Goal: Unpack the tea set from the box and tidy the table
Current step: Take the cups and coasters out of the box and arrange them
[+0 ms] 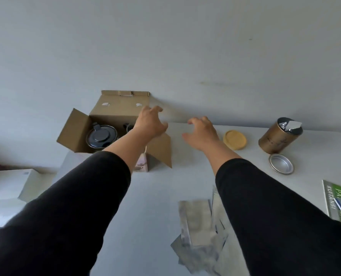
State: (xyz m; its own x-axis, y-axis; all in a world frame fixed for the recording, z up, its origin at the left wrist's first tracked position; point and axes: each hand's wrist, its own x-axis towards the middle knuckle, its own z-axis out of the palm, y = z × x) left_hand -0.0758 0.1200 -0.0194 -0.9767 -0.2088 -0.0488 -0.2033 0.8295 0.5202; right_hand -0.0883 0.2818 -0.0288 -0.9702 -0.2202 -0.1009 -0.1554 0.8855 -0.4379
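Observation:
An open cardboard box [114,110] stands at the far left of the white table [155,196], against the wall, flaps spread. Inside sits a dark teapot with a black lid [101,136]; a second dark piece [127,127] shows beside it, half hidden by my arm. My left hand [150,123] hovers over the box's right edge, fingers curled apart, holding nothing. My right hand [202,132] hangs over the table just right of the box, fingers spread and empty.
A yellow round lid [234,139], a gold tea canister [279,138] with torn foil and a metal lid [281,163] lie at the right. Silver foil packets [197,226] lie near me, booklets [340,204] at the right edge. A small pink carton [141,163] stands by the box flap.

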